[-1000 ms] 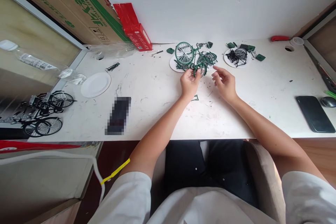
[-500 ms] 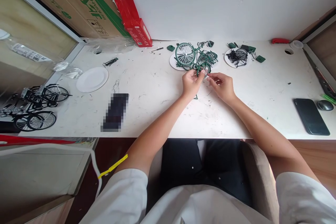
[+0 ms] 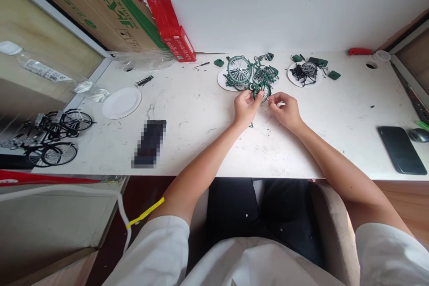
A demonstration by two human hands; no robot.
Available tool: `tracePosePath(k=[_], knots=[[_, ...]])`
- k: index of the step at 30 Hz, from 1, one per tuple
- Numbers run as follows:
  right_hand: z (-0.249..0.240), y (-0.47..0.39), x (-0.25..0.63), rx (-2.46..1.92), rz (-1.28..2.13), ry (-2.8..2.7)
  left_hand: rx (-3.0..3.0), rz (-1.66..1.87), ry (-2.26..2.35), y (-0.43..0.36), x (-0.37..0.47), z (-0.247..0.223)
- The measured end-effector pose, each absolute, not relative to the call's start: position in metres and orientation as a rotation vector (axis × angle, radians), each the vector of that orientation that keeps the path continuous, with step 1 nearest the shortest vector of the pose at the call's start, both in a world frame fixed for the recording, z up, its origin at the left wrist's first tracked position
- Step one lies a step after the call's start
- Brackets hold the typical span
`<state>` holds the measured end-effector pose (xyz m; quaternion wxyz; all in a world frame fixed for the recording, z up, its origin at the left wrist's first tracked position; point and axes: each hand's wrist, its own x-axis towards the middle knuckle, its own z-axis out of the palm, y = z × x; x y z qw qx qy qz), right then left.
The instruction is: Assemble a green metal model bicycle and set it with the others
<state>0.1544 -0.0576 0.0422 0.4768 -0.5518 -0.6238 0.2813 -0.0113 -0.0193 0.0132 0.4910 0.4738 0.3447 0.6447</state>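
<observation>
My left hand is closed on a small green toy bicycle wheel section, with the thumb pressed across its spokes. From the right, my right hand reaches in close to that wheel, thumb and fingertips pinched on a thin pale piece too small to identify. Just beyond both hands, a green model bicycle frame and a larger wheel lie heaped with other green parts on a white plate. A small green part rests on the table below my left hand.
To the right is a plate of black bicycle parts, with green pieces around it. Black model bicycles stand at far left near a stack of white plates. A phone and a red box also lie around.
My right fingertips have shifted slightly away from the wheel, and the thin pale piece shows more clearly. The view has moved a little; my left hand keeps its hold.
</observation>
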Motion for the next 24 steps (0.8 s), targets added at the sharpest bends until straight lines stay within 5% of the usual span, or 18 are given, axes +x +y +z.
tracePosePath(k=[24], knots=[[0.052,-0.059,0.149,-1.12,1.254,-1.075,1.19,1.544,0.72,-0.021,-0.011,0.012]])
